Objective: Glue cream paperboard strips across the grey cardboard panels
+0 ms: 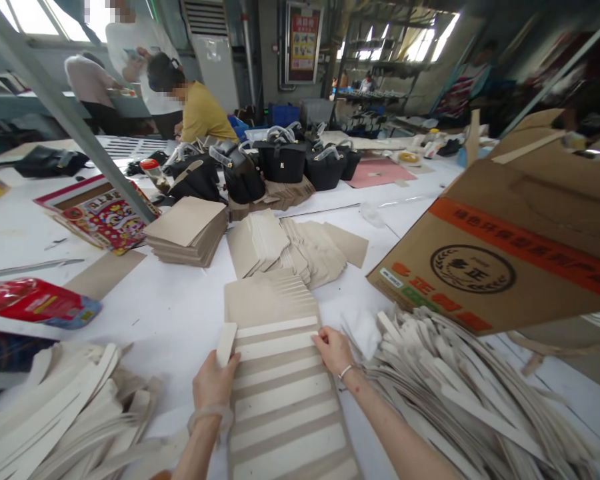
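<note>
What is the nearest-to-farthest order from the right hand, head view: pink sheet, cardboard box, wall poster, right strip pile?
1. Right strip pile, beside the right hand
2. Cardboard box, forward and right
3. Pink sheet, across the table
4. Wall poster, far background

This is a workshop: finished-looking black handbags (283, 162) cluster on a wide white worktable (173, 303) among stacked card pieces (185, 230) and heaps of pale strips (460, 393), with several people (207, 113) beyond, near another bench (25, 107).

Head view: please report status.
Left hand: gripping flat pale strip. Right hand: touching long white strip, across overlapping brown card sheets. Heap of pale strips beside right forearm.
</note>
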A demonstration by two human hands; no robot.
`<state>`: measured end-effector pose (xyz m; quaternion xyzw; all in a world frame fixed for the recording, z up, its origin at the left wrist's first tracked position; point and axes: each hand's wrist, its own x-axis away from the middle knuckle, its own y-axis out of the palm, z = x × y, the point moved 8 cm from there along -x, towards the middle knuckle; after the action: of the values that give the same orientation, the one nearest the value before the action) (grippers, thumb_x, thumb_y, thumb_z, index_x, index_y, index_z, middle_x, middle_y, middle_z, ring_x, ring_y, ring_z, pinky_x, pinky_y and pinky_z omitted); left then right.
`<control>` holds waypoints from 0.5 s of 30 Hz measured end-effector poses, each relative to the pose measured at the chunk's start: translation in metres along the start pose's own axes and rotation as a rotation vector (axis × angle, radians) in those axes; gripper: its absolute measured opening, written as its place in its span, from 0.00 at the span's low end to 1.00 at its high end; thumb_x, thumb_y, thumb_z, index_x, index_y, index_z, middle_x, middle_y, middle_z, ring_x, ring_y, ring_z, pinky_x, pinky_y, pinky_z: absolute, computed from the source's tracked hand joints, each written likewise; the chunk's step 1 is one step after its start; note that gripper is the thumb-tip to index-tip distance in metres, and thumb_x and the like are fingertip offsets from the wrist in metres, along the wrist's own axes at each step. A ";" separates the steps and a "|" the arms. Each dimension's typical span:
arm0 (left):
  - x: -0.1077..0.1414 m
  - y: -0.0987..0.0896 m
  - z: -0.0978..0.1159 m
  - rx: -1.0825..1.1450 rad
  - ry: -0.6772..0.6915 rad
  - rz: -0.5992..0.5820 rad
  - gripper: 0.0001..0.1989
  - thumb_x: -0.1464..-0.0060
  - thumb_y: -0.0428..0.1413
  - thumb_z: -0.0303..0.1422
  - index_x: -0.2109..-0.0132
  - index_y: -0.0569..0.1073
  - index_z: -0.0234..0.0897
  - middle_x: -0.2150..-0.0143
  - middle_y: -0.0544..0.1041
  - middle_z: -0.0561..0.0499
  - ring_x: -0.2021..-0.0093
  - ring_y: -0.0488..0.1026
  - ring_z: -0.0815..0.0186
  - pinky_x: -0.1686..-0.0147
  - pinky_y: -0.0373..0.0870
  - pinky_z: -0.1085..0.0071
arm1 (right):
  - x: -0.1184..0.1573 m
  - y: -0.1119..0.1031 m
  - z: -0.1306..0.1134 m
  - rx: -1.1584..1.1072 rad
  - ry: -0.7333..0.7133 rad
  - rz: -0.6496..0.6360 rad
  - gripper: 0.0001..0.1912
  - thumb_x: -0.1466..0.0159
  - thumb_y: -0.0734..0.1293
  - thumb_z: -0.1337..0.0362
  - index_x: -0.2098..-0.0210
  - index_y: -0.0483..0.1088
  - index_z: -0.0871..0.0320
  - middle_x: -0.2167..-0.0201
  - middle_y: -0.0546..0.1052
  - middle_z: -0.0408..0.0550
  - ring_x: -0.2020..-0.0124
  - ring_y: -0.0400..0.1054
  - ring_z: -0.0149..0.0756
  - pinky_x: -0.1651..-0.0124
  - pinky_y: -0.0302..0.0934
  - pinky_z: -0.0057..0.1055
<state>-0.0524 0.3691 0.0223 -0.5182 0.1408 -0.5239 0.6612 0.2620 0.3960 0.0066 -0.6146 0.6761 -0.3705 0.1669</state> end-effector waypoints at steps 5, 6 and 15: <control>0.000 0.000 0.000 -0.023 -0.001 0.003 0.18 0.53 0.47 0.48 0.65 0.71 0.40 0.69 0.77 0.45 0.64 0.73 0.54 0.67 0.64 0.66 | 0.001 -0.002 -0.003 -0.016 -0.004 -0.004 0.11 0.44 0.60 0.61 0.80 0.65 0.58 0.85 0.71 0.42 0.81 0.64 0.30 0.76 0.52 0.23; 0.000 -0.001 0.000 -0.026 0.001 0.004 0.18 0.53 0.47 0.48 0.65 0.71 0.40 0.69 0.77 0.45 0.64 0.73 0.54 0.67 0.64 0.67 | 0.001 -0.002 -0.003 -0.017 -0.003 -0.006 0.11 0.44 0.60 0.61 0.80 0.65 0.58 0.86 0.70 0.41 0.82 0.63 0.30 0.76 0.52 0.23; 0.000 -0.001 0.003 -0.070 -0.001 -0.009 0.17 0.52 0.47 0.46 0.65 0.71 0.40 0.68 0.77 0.46 0.64 0.73 0.56 0.67 0.64 0.69 | 0.000 0.003 0.002 -0.030 -0.001 -0.007 0.11 0.44 0.60 0.62 0.80 0.65 0.58 0.86 0.70 0.40 0.83 0.62 0.28 0.78 0.50 0.22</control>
<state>-0.0510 0.3709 0.0242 -0.5419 0.1563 -0.5214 0.6404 0.2617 0.3957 0.0033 -0.6196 0.6792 -0.3608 0.1567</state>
